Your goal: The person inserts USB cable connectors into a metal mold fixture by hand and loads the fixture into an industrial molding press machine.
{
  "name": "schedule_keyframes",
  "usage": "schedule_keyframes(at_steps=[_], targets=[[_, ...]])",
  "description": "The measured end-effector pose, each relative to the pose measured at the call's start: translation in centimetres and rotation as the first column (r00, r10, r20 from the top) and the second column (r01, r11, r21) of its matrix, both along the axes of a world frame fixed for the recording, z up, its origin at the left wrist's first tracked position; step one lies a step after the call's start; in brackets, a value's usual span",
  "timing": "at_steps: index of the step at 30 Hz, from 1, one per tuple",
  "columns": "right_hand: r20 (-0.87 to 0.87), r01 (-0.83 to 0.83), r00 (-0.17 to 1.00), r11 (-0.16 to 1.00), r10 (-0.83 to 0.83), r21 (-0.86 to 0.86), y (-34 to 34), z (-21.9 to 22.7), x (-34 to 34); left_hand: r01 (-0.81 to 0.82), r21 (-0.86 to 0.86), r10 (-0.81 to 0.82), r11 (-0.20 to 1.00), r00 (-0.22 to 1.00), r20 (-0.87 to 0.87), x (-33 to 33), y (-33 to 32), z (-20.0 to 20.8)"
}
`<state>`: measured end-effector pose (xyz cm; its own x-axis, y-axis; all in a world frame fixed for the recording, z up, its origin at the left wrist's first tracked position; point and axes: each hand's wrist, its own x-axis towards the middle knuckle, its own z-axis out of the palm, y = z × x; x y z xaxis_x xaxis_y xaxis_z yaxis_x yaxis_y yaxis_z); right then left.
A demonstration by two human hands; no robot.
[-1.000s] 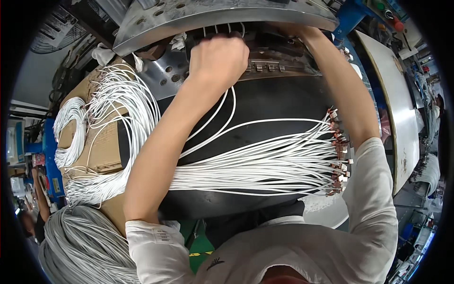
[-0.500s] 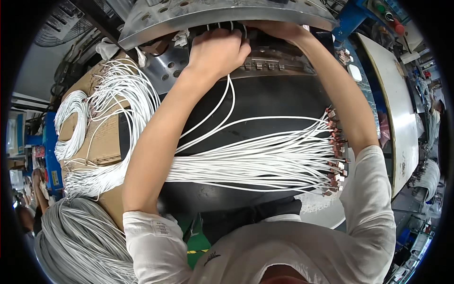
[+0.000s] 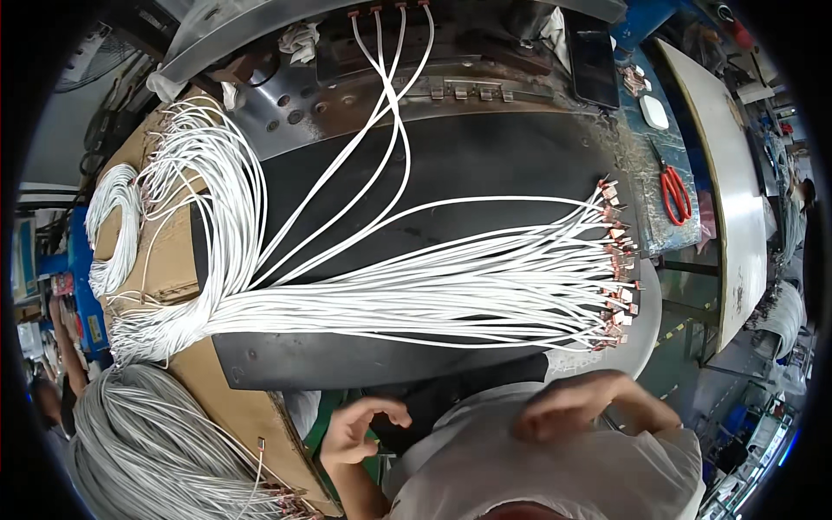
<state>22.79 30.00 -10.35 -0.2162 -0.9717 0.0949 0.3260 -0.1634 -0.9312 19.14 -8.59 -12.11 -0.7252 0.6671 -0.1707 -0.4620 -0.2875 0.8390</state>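
My left hand [image 3: 362, 428] is back by my body below the table's near edge, fingers curled with a gap to the thumb, holding nothing. In front of my chest my right hand [image 3: 574, 405] is smeared by motion, its fingers unclear. Neither hand touches the cables. A thick bundle of white cables [image 3: 416, 299] lies across the black mat [image 3: 511, 156], copper-coloured terminals [image 3: 620, 260] fanned at its right end. Several white cables [image 3: 392, 95] rise from the bundle, their ends at the underside of a metal machine plate [image 3: 251, 30].
Red-handled scissors [image 3: 675, 196] and a white case [image 3: 653, 113] lie on the blue surface at right, near a dark phone [image 3: 594, 65]. Coiled white cables [image 3: 117, 230] sit on cardboard [image 3: 169, 256] at left. A large grey cable bundle [image 3: 152, 442] is at lower left.
Both hands have moved from under the machine plate back toward my body. The left hand has let go of the cables, whose ends now show at the plate. The scissors and phone are now uncovered.
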Motion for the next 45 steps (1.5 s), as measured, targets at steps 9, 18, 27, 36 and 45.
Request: schedule_keyframes(at_steps=[9,18,27,36,45], targets=[[0.294,0.737,-0.414,-0.127,-0.862,0.664,-3.0,-13.2,6.7,-0.727,-0.336,0.796,0.599,0.587,0.149,1.5,2.0,-7.9],[0.598,0.838,-0.226,0.16,-0.769,0.522,-4.5,-11.9,4.6,-0.661,-0.447,0.772,0.602,0.624,0.117,1.4,0.5,-7.7],[0.845,0.765,0.115,0.589,-0.522,0.26,-5.0,-12.0,4.8,0.557,-0.517,-0.351,0.65,0.823,0.446,-2.2,-3.5,-4.3],[-0.65,0.445,0.544,0.839,-0.53,-0.312,-5.1,9.5,-11.2,-0.527,-0.292,-0.224,0.798,0.19,-0.956,-17.2,12.2,11.2],[-0.96,0.834,-0.148,0.492,-0.237,-0.25,-1.5,6.1,-18.9,-0.699,-0.554,-0.629,0.453,0.19,-0.754,-26.2,5.7,9.7]])
